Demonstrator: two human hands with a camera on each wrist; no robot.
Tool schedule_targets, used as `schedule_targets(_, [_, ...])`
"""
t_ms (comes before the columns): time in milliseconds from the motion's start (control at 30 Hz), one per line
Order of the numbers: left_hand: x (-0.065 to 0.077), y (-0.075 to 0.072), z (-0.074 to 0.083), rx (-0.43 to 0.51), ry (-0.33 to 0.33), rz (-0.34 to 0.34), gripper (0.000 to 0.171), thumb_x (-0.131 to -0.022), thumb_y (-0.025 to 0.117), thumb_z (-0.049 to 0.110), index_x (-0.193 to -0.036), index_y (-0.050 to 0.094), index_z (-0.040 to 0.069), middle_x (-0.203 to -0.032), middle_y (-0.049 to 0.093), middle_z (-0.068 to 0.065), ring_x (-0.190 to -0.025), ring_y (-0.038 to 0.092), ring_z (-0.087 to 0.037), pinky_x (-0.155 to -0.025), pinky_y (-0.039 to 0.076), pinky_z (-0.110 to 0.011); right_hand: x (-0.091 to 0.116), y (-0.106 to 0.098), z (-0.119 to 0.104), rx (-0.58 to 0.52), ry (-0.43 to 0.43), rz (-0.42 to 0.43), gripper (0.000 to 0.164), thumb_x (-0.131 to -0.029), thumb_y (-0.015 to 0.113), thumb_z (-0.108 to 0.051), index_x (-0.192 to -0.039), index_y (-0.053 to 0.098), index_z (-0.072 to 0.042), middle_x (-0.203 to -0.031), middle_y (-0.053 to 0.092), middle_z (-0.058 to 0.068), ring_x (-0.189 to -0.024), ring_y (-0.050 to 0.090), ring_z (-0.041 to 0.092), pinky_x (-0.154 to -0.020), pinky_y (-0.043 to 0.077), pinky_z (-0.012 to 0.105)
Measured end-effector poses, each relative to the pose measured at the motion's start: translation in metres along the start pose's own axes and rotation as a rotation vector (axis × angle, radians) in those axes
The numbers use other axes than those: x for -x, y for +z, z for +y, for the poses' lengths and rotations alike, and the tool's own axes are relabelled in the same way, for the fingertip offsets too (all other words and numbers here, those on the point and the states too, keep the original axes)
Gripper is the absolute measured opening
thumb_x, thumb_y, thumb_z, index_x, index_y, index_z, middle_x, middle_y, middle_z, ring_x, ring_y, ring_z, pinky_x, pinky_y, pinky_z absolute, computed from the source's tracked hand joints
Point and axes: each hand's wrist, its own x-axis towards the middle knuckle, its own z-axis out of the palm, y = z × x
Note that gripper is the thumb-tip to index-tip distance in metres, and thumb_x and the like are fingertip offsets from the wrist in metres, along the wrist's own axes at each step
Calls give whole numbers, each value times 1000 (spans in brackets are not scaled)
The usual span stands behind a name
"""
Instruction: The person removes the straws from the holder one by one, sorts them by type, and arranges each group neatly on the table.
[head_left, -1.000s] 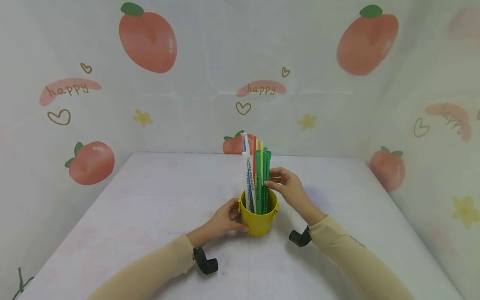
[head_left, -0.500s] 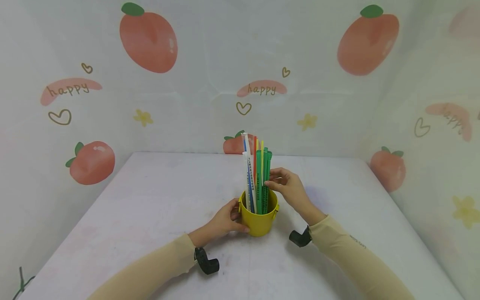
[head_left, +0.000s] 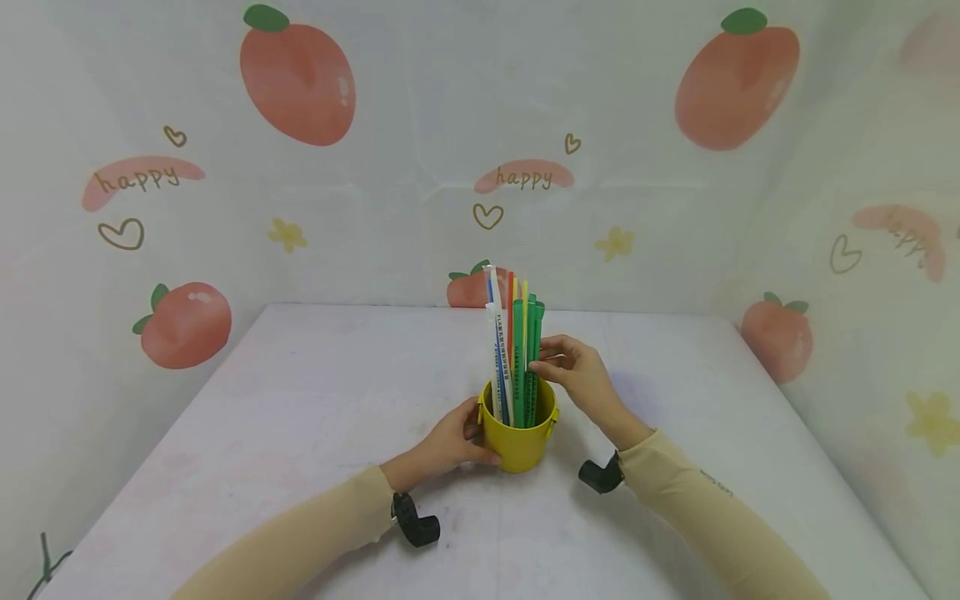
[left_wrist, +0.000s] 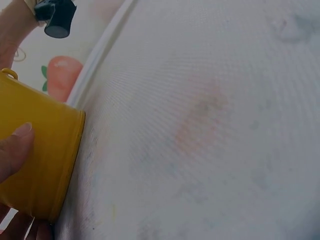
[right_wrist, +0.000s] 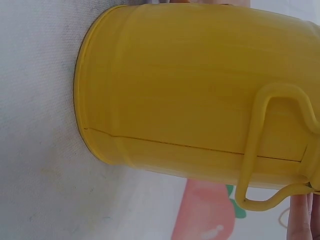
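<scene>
A small yellow bucket (head_left: 513, 446) stands upright on the table, with a ring handle (right_wrist: 253, 145) on its side in the right wrist view. Wrapped drinking straws rise from it: white ones (head_left: 493, 350), green ones (head_left: 518, 358), plus red and yellow ones. My left hand (head_left: 448, 437) grips the bucket's left side; its thumb (left_wrist: 15, 152) lies across the wall, and other fingertips show under the bucket in the left wrist view. My right hand (head_left: 577, 375) pinches the rightmost green straws above the rim, thumb in front and fingers partly hidden behind.
The white cloth-covered table (head_left: 337, 375) runs back to a printed curtain (head_left: 420, 100) with fruit pictures. A dark wrist camera sits on each sleeve, the left one (head_left: 416, 521) and the right one (head_left: 600, 475). A thin dark green cord (head_left: 47, 567) lies at the left edge.
</scene>
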Motion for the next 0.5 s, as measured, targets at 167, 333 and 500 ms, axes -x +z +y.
schedule_targets(167, [-2,-2,-3,-27,7,-25,91,-74,84,12,-148,32,7,-148,43,-13,-134,46,-31,-112,40,-42,0,0,1,-1,-2,-2,33,-88,71,-14,-118,62,-4,-110,64,15,-95,65,23,-91,57,37])
schedule_targets(333, [-3,-5,-2,-61,27,-53,92,-74,84,16,-149,32,6,-149,42,-13,-135,45,-32,-112,40,-41,-1,0,2,-9,-7,-2,34,-88,71,-13,-118,62,-3,-110,64,15,-95,65,21,-90,58,36])
schedule_targets(500, [-3,-5,0,-45,-20,-49,91,-73,85,12,-149,34,10,-149,43,-9,-135,46,-30,-112,39,-42,-1,-1,2,-24,-14,-6,33,-87,71,-12,-118,62,-2,-108,63,15,-92,65,19,-88,58,33])
